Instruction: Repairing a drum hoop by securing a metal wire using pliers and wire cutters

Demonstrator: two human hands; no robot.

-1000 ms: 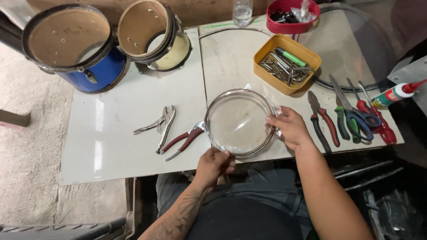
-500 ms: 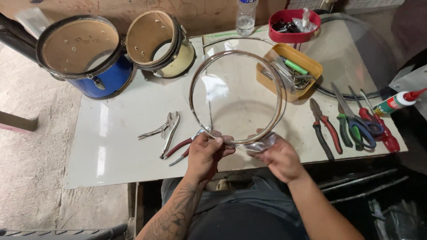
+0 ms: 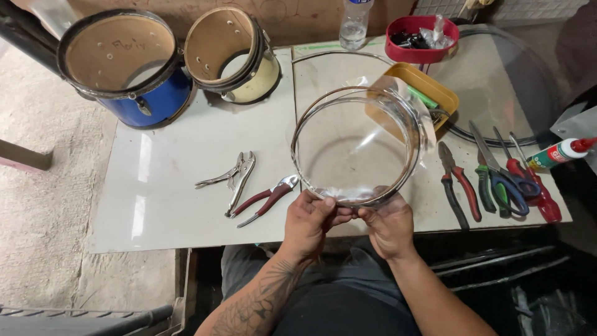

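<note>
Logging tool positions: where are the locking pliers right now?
In the head view the locking pliers lie on the white table, left of the red-handled nippers and of the left hand, in front of the cream drum shell.

Left hand [image 3: 309, 219], right hand [image 3: 387, 224] side by side, gripping

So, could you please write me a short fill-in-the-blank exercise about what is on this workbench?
1. Both hands, left hand and right hand, hold a clear drumhead by its ____ edge.
2. The drum shell at the far left is ____ in colour.
3. Screws lie in the ____ tray behind the drumhead.
4. The bottle stands at the table's ____ edge.

Missing words: near; blue; yellow; far
</note>
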